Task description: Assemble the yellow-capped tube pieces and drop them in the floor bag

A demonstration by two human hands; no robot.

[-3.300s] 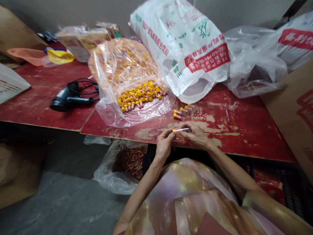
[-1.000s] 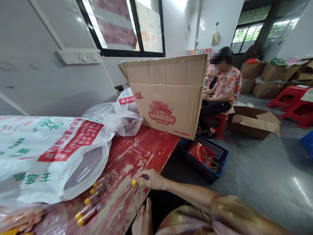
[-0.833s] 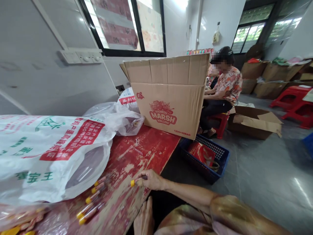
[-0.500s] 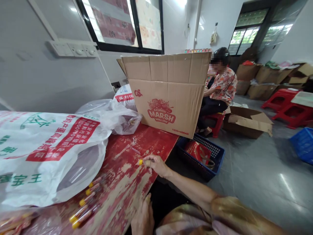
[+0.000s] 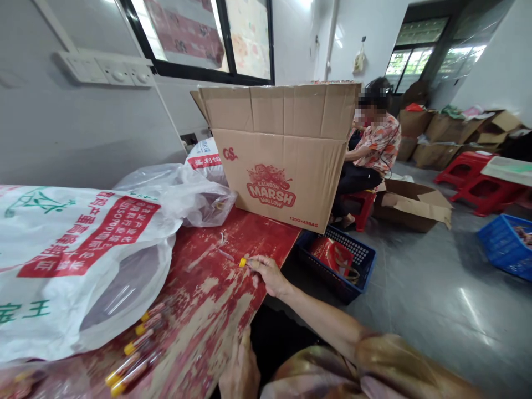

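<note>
1 tube [image 5: 248, 264] in R hand [image 5: 266, 274], cap [image 5: 242, 262] twd L, axis approx. sideways

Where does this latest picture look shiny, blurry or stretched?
In the head view, glare streaks the floor; in the head view, the far window is very bright; in the head view, the tubes look soft, while the carton reads clearly; the head view's edges seem stretched.

Carton [image 5: 282, 158] reads "RAINBOW MARSH MALLOW", "120G×48BAG"; sack [image 5: 78, 221] reads "ISO".
</note>
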